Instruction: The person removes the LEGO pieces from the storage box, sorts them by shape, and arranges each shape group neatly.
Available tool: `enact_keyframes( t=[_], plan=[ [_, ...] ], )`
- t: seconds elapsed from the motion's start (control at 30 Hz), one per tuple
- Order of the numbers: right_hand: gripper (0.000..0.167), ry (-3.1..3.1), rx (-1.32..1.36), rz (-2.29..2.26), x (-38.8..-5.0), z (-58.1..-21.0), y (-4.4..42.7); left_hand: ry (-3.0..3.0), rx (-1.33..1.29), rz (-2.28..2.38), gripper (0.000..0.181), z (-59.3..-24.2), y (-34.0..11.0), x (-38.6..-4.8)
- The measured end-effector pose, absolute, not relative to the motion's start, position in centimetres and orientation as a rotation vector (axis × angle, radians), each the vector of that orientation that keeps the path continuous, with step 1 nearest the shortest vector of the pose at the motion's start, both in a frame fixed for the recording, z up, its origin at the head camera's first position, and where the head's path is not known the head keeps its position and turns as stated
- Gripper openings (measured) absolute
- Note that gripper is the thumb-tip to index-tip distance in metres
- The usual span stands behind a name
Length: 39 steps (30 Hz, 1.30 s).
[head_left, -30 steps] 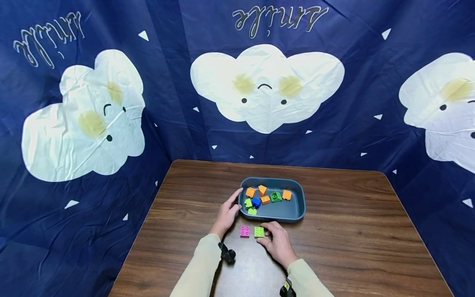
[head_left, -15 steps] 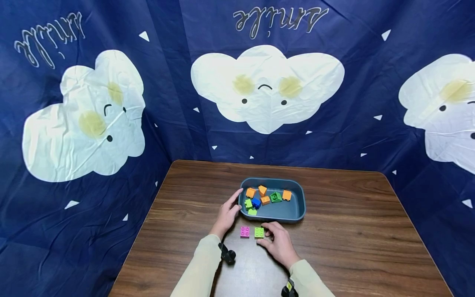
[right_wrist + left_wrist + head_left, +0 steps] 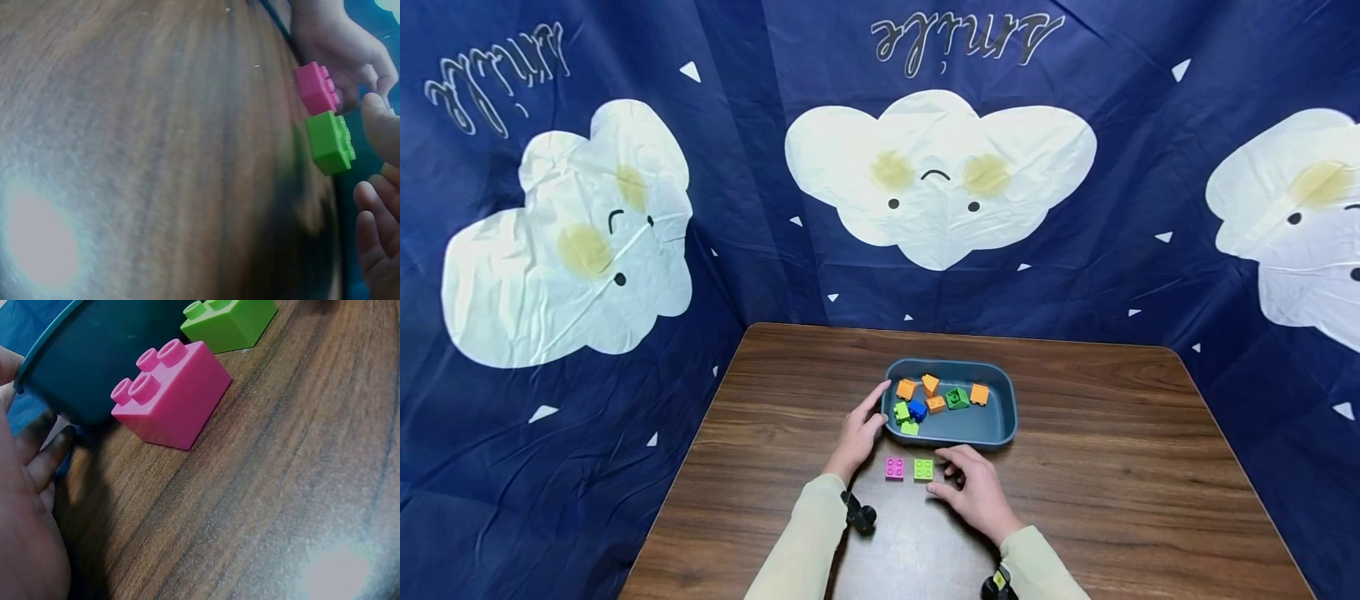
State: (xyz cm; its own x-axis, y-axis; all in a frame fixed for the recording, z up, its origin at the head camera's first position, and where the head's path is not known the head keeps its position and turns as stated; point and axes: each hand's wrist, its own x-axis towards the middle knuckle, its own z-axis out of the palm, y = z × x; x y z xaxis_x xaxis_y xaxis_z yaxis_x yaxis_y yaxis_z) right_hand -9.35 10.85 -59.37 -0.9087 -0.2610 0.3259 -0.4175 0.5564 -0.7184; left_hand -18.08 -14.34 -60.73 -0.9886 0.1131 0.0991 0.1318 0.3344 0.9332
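While the lime-green, four-studded plastic brick (image 3: pixel 923 471) sits where it sat half a second ago, the right hand (image 3: pixel 976 487) has drawn off a little to the right, leaving a gap between its fingertips and the brick. Thumb and forefinger stand apart, the other fingers curl loosely, and nothing is gripped, which I take to mean that the brick has been let go and stands on its own. It rests studs up on the brown wood-grain surface (image 3: pixel 1090 467), just beside but not touching a bright pink four-studded plastic brick (image 3: pixel 187 400), both on the person's side of a dark teal, round-cornered plastic tray (image 3: pixel 1007 421). The left hand (image 3: pixel 856 437) has not shifted: its forefinger and thumb are spread against the tray's left end, touching rather than clenching it. Inside the tray lie four orange pieces, one of them (image 3: pixel 930 384) wedge-like and set near the far wall, a blue piece (image 3: pixel 917 409), a darker green piece (image 3: pixel 957 398) near the middle, and two lime pieces (image 3: pixel 902 412) in the near left corner; whether those last two are joined, I cannot tell.
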Motion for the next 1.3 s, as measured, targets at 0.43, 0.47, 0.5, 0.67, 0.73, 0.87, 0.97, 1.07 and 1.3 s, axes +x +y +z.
enact_keyframes(
  t=[0.43,0.47,0.5,0.67,0.73,0.87,0.97,1.07,1.3],
  plan=[
    [0.045,-2.483,0.703,1.164,-10.5,-55.3,12.1,-2.561,-0.229,-1.773,0.064,-60.9,-14.3,-18.2],
    [0.043,-2.473,0.705,1.145,-10.8,-55.1,12.2,-2.56,-0.23,-1.774,0.064,-60.9,-14.3,-18.2],
    [0.042,-2.47,0.704,1.126,-11.1,-54.8,12.3,-2.56,-0.231,-1.774,0.064,-60.9,-14.3,-18.1],
    [0.038,-2.483,0.711,1.061,-12.8,-53.8,12.4,-2.57,-0.223,-1.787,0.064,-60.9,-14.3,-18.1],
    [0.039,-2.521,0.714,1.05,-13.5,-53.5,12.3,-2.574,-0.214,-1.795,0.064,-60.9,-14.3,-18.1],
    [0.042,-2.657,0.736,1.001,-14.9,-53.3,11.8,-2.572,-0.205,-1.809,0.063,-60.8,-14.4,-18.1],
    [0.045,-2.748,0.791,0.946,-15.9,-53.3,11.4,-2.571,-0.206,-1.811,0.063,-60.8,-14.4,-18.0],
    [0.047,-2.801,0.855,0.912,-16.7,-53.3,11.0,-2.574,-0.213,-1.803,0.063,-60.9,-14.4,-18.1],
    [0.047,-2.859,0.978,0.806,-18.5,-53.5,10.4,-2.567,-0.232,-1.793,0.063,-60.8,-14.4,-18.1]
  ],
)
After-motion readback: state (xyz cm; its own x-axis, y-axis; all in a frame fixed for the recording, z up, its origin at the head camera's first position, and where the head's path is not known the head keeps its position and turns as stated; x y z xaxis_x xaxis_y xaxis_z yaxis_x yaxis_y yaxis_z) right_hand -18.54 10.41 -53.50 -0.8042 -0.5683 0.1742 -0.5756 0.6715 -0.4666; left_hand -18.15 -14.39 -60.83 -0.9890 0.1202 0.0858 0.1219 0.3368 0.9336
